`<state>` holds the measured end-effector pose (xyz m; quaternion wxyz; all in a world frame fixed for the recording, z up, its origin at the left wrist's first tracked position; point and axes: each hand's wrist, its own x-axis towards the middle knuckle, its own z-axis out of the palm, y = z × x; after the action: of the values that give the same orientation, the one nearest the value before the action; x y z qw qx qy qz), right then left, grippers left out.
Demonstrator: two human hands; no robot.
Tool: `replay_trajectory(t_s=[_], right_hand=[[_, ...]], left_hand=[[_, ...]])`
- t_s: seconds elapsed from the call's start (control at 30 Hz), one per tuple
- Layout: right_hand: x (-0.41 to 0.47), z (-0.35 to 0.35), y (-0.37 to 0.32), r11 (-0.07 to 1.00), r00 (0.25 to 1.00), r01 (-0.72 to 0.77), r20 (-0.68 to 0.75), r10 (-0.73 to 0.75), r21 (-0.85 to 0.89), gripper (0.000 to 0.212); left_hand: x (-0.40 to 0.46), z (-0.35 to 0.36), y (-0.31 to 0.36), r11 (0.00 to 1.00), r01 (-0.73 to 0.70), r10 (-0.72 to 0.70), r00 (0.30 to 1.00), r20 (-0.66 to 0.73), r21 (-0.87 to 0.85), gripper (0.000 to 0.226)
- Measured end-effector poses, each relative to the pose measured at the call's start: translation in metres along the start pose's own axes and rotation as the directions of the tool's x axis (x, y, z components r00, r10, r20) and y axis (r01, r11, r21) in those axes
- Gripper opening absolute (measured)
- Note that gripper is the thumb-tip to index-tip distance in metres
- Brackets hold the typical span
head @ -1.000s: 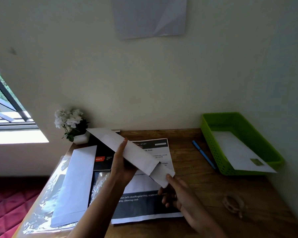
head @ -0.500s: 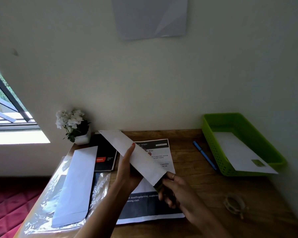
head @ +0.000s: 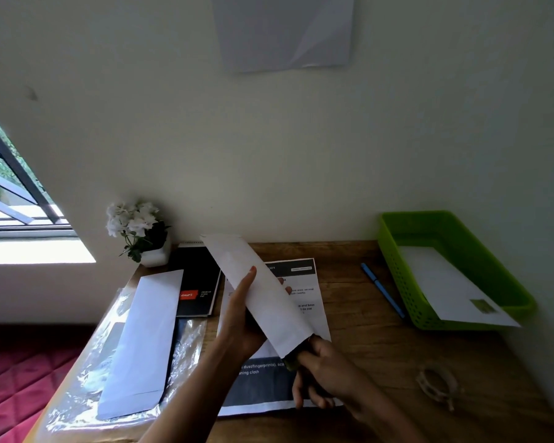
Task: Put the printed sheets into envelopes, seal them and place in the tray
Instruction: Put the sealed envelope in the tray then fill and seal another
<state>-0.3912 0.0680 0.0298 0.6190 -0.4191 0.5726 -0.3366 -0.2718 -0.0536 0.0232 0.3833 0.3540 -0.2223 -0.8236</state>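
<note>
A long white envelope [head: 263, 295] is slanting through the middle of the frame, raised above the counter [head: 365, 340]. The left hand [head: 240, 321] is gripping it at mid-length, thumb on the near face and fingers [head: 287, 289] wrapping behind. The right hand [head: 323, 372] is pinching its lower end, fingers curled there. Under both hands a printed sheet [head: 304, 292] is lying flat on the counter. At lower left another envelope [head: 144, 340] is resting on a clear plastic sleeve [head: 186, 346], beside a black notebook [head: 199, 282]. At right, a green tray [head: 429, 222] is holding an envelope with a stamp [head: 445, 282], with a blue pen [head: 381, 289] just beside it.
</note>
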Motion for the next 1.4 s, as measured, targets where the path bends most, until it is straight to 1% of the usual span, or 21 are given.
replay_trajectory(t_s=[0.17, 0.33, 0.47, 0.53, 0.6, 0.67, 0.73, 0.83, 0.9, 1.07, 1.2, 1.3, 1.4], right_hand=[[0.000, -0.005, 0.009, 0.996, 0.993, 0.088, -0.081, -0.086, 0.013, 0.020], [-0.007, -0.017, 0.017, 0.984, 0.969, 0.179, -0.174, -0.175, 0.004, 0.027], [-0.008, -0.022, 0.020, 0.966, 0.915, 0.257, -0.321, -0.243, 0.000, 0.038], [-0.006, -0.023, 0.022, 0.966, 0.875, 0.257, -0.422, -0.238, -0.014, 0.043], [-0.005, -0.025, 0.022, 0.967, 0.853, 0.254, -0.472, -0.224, -0.001, 0.048], [-0.005, -0.025, 0.021, 0.968, 0.861, 0.249, -0.457, -0.223, -0.002, 0.047], [-0.006, -0.024, 0.020, 0.969, 0.876, 0.245, -0.429, -0.222, -0.001, 0.041], [-0.006, -0.025, 0.022, 0.963, 0.884, 0.268, -0.404, -0.235, 0.026, 0.039], [-0.007, -0.024, 0.023, 0.956, 0.887, 0.288, -0.392, -0.244, 0.058, 0.038], [-0.009, -0.026, 0.026, 0.941, 0.914, 0.316, -0.306, -0.268, 0.120, 0.030], [-0.009, -0.027, 0.026, 0.944, 0.915, 0.315, -0.295, -0.275, 0.095, 0.026], [-0.012, -0.028, 0.023, 0.948, 0.921, 0.304, -0.281, -0.268, 0.092, 0.016], [-0.014, -0.027, 0.020, 0.956, 0.921, 0.287, -0.293, -0.257, 0.064, 0.008]], left_hand=[[-0.003, 0.000, 0.005, 1.000, -0.018, 0.018, 1.000, -0.002, 0.010, 0.050], [-0.003, -0.006, 0.010, 0.999, -0.004, 0.004, 1.000, 0.008, 0.052, 0.053], [-0.004, -0.005, 0.011, 0.998, 0.000, -0.001, 1.000, 0.023, 0.068, 0.041], [-0.006, -0.004, 0.011, 0.997, -0.002, -0.001, 1.000, 0.030, 0.076, 0.035], [-0.008, -0.002, 0.011, 0.996, -0.012, 0.009, 0.999, 0.031, 0.093, 0.028], [-0.010, 0.000, 0.011, 0.994, -0.007, 0.004, 1.000, 0.030, 0.111, 0.029], [-0.012, 0.001, 0.011, 0.990, 0.025, -0.029, 0.999, 0.026, 0.137, 0.031], [-0.015, 0.002, 0.010, 0.984, 0.051, -0.055, 0.998, 0.020, 0.170, 0.023], [-0.016, 0.003, 0.010, 0.984, 0.048, -0.053, 0.998, 0.025, 0.171, 0.022], [-0.017, 0.002, 0.011, 0.983, 0.039, -0.044, 0.999, 0.021, 0.178, 0.029], [-0.017, 0.001, 0.010, 0.980, 0.033, -0.038, 0.999, 0.024, 0.197, 0.028], [-0.018, 0.002, 0.010, 0.974, 0.043, -0.051, 0.998, 0.031, 0.221, 0.028], [-0.018, 0.001, 0.009, 0.968, 0.062, -0.070, 0.997, 0.025, 0.245, 0.034]])
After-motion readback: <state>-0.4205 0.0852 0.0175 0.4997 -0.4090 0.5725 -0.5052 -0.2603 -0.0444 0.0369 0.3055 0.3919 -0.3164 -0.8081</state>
